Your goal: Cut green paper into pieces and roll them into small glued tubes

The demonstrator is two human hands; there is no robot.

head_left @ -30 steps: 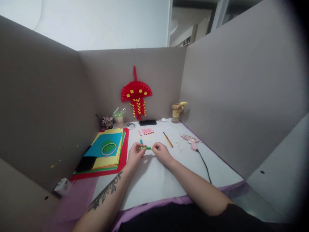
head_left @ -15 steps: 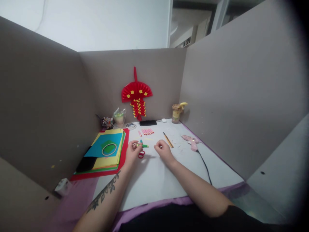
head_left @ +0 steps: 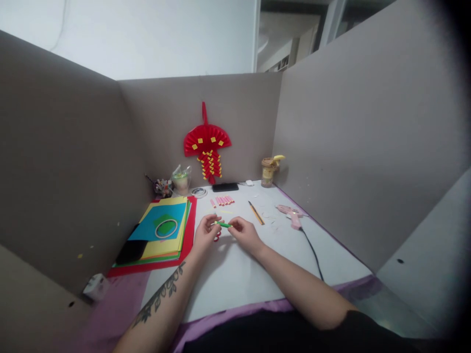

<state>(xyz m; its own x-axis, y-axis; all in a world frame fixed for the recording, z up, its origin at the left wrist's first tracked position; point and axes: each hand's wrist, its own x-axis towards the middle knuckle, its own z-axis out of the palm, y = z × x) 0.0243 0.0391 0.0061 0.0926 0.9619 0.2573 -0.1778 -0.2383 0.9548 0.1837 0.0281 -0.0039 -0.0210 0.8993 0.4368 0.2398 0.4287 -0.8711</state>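
Observation:
A small green paper roll point(head_left: 223, 224) with pale yellow ends is held between my two hands above the white table top. My left hand point(head_left: 206, 232) pinches its left end, and my right hand point(head_left: 246, 234) has its fingertips closed on the right end. Red-handled scissors point(head_left: 217, 237) lie just below the roll, partly hidden by my left hand. Beyond my hands sits a row of several pink rolls point(head_left: 225, 201), with a single pink roll point(head_left: 212, 203) to their left. A thin yellow strip point(head_left: 226, 212) lies nearer to me.
Coloured paper sheets point(head_left: 147, 220) with a tape ring point(head_left: 166, 228) lie left. A utility knife point(head_left: 256, 213) and a corded pink glue gun point(head_left: 292, 215) are right. At the back are a phone point(head_left: 225, 187), cups point(head_left: 268, 172) and a red hanging ornament point(head_left: 208, 142) on the partition.
My right hand has moved left and taken hold of the roll's right end. The roll has tilted slightly, and my left hand still holds it.

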